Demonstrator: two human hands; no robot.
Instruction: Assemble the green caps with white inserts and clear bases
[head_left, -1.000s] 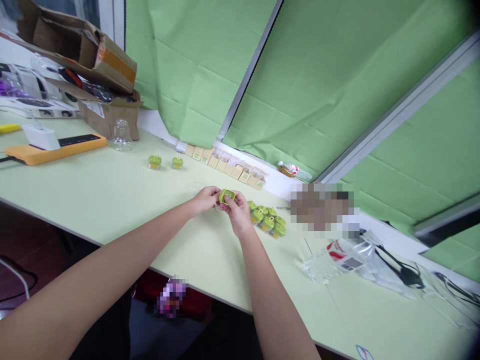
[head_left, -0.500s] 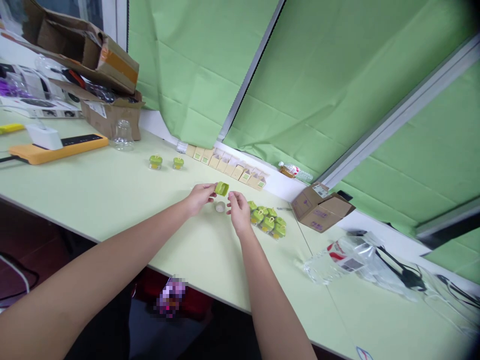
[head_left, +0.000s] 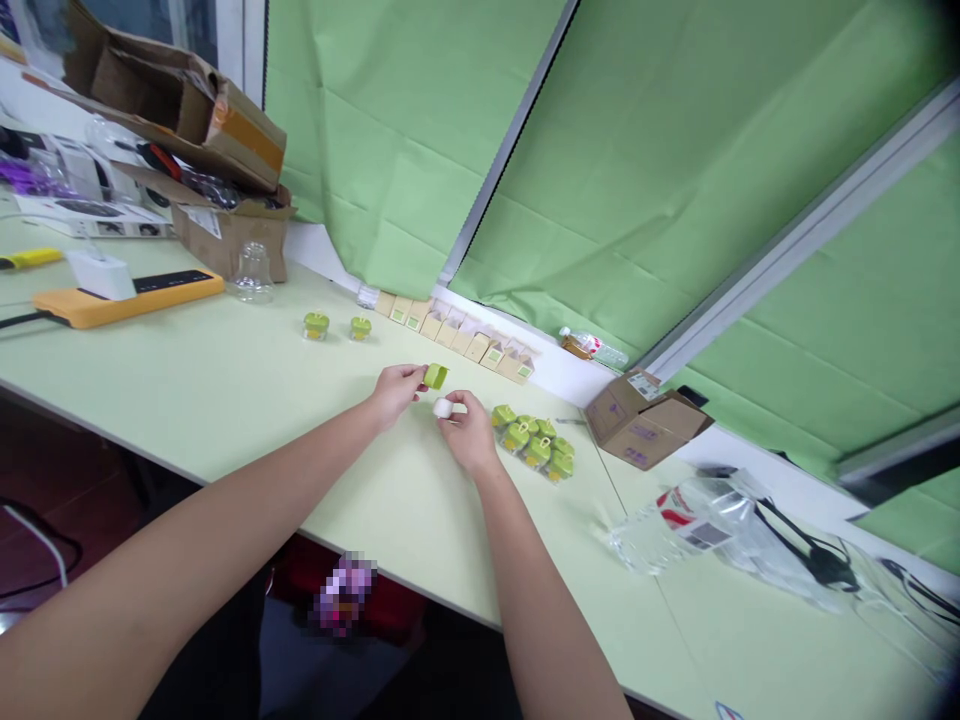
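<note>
Between thumb and fingers, my left hand holds a small green plastic lid, tilted so its hollow side shows. My right hand pinches a small whitish round piece just below and to the right of it; its exact kind is too small to make out. The two pieces are apart. Right of my right hand stands a cluster of several small clear containers with green lids. Two similar green-lidded containers, one and another, stand farther left on the table.
A row of small cardboard houses lines the wall side of the table. An orange power strip, a clear plastic cup and cardboard boxes are at left. A brown box and a large plastic bottle lie at right.
My right hand has taken hold of the whitish round piece, which was on the table below the lid. The green lid has moved slightly left with my left hand and turned.
</note>
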